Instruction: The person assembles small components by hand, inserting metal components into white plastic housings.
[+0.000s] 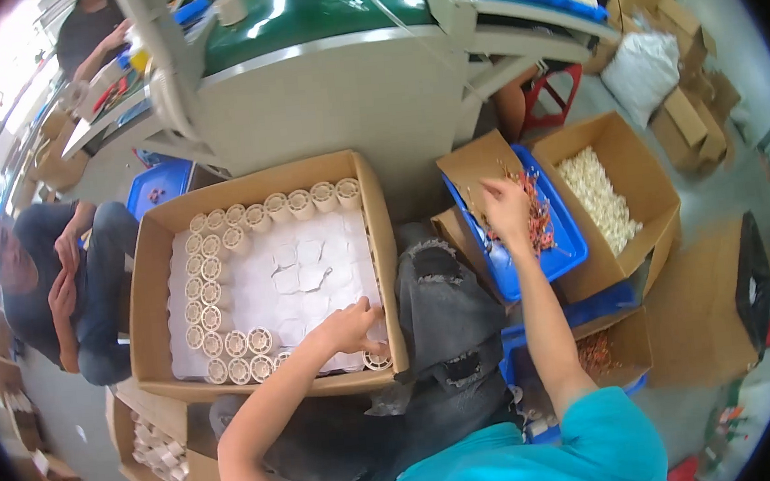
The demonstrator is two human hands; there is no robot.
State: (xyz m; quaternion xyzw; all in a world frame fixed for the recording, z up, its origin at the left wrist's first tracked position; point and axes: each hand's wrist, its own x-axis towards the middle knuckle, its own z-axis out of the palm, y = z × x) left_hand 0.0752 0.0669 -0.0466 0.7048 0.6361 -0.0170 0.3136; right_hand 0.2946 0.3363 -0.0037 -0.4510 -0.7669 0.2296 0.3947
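Note:
Inside a large cardboard carton [148, 302], cream plastic cylinders [299, 204] with slotted round ends stand along the walls. My left hand [354, 327] is at the carton's near right corner, fingers apart, its lower fingertip beside or touching a cylinder [377, 360]. My right hand [506, 210] is above a blue tray [571, 247] of small red and orange parts [541, 218]. Its fingers are drawn together in a pinch; whatever is between them is too small to make out. A cardboard flap [474, 164] lies over the tray's far left part.
A carton of small cream pieces [599, 199] stands right of the tray. Nearer is another box with reddish parts [596, 353]. A carton of white pieces [158, 454] sits at lower left. A seated person [46, 288] is at left; a green-topped conveyor [310, 13] stands ahead.

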